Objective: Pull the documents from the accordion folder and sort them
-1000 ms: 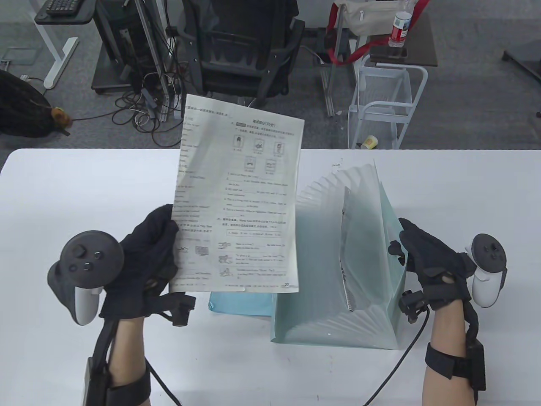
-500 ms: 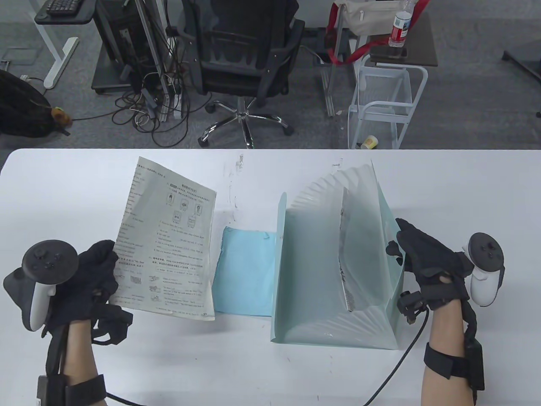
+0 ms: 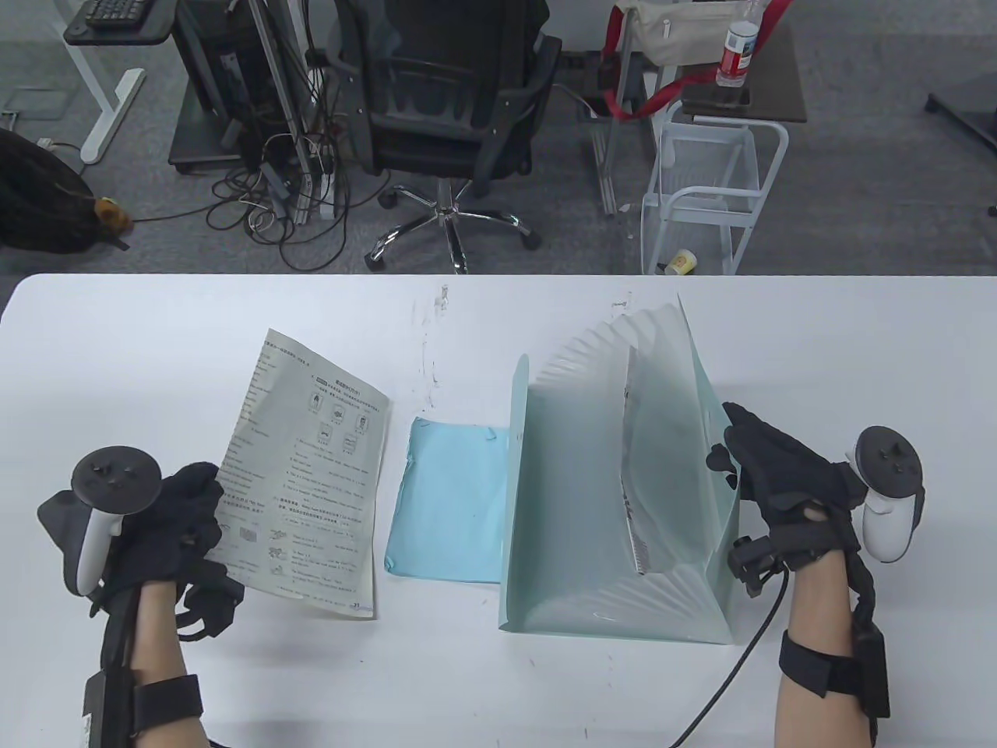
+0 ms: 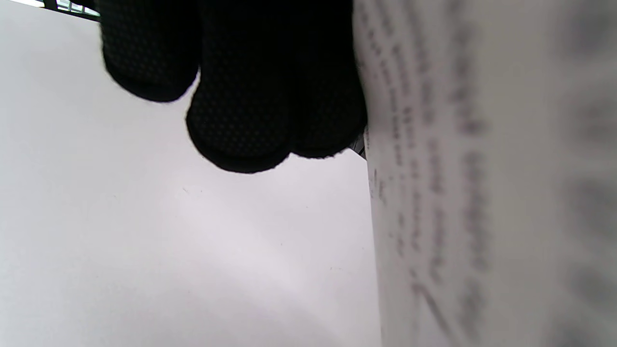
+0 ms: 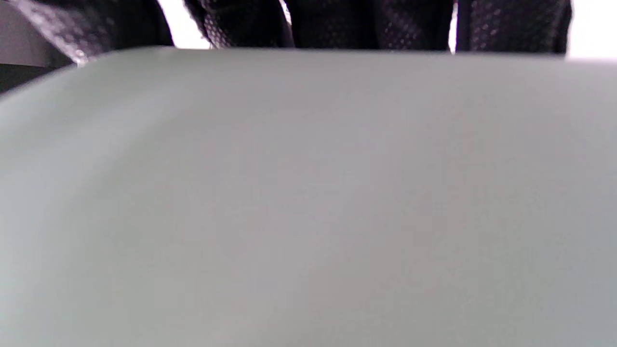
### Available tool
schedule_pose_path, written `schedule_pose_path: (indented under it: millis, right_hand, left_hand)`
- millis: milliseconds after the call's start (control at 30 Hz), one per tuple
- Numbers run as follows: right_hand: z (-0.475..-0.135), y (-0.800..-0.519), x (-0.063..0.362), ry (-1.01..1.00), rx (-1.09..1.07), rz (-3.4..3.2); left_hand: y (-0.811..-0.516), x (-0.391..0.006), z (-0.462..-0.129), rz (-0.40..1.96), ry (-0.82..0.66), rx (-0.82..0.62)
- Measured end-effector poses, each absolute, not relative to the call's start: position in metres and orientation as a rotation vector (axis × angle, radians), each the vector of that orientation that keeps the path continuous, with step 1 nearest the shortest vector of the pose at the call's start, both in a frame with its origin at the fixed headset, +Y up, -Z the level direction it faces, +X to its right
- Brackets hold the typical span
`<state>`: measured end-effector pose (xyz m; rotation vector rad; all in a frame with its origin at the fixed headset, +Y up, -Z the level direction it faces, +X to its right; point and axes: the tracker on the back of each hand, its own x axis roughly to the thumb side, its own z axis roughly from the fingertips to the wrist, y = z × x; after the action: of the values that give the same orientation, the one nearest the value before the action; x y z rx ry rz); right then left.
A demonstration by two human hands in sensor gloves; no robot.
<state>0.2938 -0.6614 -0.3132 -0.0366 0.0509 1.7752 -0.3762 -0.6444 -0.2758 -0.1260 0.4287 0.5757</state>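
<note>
Lowered from high over the folder, the printed sheet now slants just above the table, pinched at its near-left edge by the left hand. It's light and floppy — sagging away from that pinch. Beside it, the right hand grips the accordion folder by its right wall, another document upright inside.

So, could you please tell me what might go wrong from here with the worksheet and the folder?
The left hand holds the worksheet by one edge only, tilted off the table; it may flop or slide when let go. It could also land overlapping the blue sheet. The accordion folder stands fanned open, steadied by the right hand, and might tip if released.
</note>
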Motion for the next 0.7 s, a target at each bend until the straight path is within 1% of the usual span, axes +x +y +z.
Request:
schedule_pose_path:
  millis: [333,533,700]
  right_hand:
    - [-0.313,-0.661,0.292,0.052,-0.038,1.789]
    - [-0.314,-0.66,0.287,0.055,-0.036,1.813]
    - [-0.314,-0.66,0.285,0.059,-0.034,1.825]
  left_hand:
    - [-0.663,-0.375,-0.297,0.551,0.435,-0.144]
    - [-0.678,-0.374,-0.304,0.529,0.435,-0.155]
    - [-0.689,-0.376,-0.308,0.533,0.42,-0.135]
